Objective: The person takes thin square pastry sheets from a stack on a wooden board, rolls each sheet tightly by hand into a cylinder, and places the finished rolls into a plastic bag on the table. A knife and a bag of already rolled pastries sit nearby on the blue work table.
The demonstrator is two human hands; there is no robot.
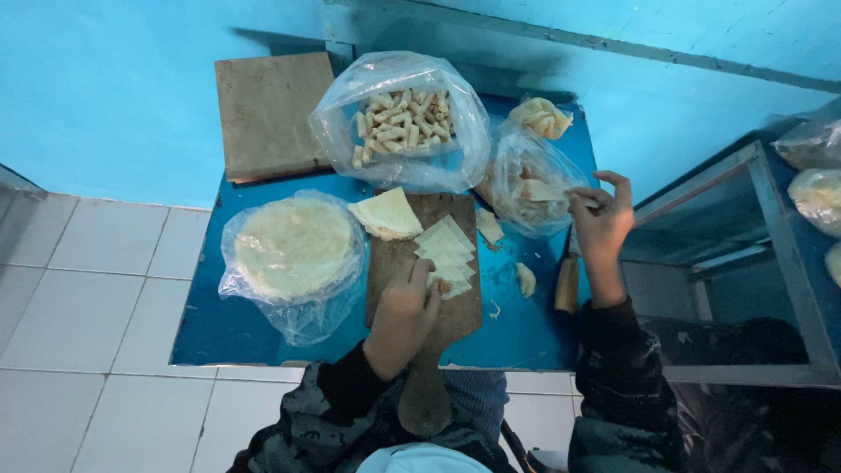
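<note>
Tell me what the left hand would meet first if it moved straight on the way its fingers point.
The left hand points up the wooden board. It would probably first meet the stack of cut dough squares at its fingertips.

Pale triangular dough sheets [445,250] lie fanned in an overlapping stack on the wooden paddle board [434,320]

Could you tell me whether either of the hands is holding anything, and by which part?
The left hand presses the cut dough squares; the right hand seems to hold nothing.
</note>
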